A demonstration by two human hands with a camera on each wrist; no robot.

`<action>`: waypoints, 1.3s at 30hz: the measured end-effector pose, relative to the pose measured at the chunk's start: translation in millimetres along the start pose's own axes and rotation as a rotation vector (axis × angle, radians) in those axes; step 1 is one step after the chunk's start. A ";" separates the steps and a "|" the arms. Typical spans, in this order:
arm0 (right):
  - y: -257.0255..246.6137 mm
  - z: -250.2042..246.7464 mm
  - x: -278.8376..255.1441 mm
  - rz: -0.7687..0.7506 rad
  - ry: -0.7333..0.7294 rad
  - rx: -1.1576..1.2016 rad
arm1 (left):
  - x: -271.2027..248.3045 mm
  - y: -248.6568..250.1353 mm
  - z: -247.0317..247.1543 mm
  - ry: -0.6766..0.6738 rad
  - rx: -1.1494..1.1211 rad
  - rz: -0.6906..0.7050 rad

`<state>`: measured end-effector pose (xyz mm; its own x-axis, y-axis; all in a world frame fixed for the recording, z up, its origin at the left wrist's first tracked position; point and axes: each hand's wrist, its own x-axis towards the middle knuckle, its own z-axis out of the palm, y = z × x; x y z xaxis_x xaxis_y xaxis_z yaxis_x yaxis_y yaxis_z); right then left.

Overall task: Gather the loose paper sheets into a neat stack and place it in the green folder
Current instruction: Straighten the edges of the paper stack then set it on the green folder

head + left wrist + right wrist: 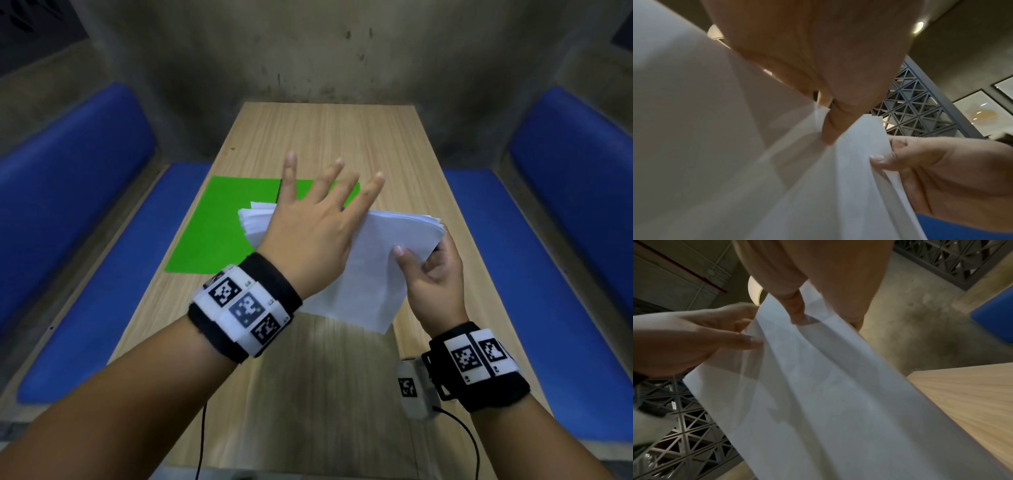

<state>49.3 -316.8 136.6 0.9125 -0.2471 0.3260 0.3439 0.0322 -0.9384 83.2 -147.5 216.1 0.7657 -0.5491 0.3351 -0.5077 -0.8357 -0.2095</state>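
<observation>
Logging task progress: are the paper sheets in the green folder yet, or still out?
Out. The paper sheets are held above the table by the right hand, beside the green folder.

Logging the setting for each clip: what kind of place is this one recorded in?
Probably a booth in a cafe or canteen: a narrow wooden table set between two blue padded benches against a bare concrete wall, with a metal lattice screen nearby.

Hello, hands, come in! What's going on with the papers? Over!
Right hand grips paper stack, lifted. Left hand open on it. Green folder flat beneath. Nothing blocking.
</observation>
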 end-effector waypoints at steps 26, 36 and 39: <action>44.2 -43.9 -26.3 0.183 0.185 -0.137 | -113.4 -43.8 121.8 0.434 -1.411 -0.690; 49.8 -11.6 -23.3 0.218 0.422 -0.150 | -95.0 -30.0 127.4 0.624 -1.261 -1.119; 45.4 -2.2 -9.5 0.233 0.570 -0.111 | -77.4 -32.3 125.6 0.665 -1.242 -1.273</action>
<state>55.8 -315.1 90.7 0.6886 -0.7246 0.0277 0.0967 0.0539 -0.9939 89.9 -79.3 81.6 0.7609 0.6470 0.0499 -0.0319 -0.0395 0.9987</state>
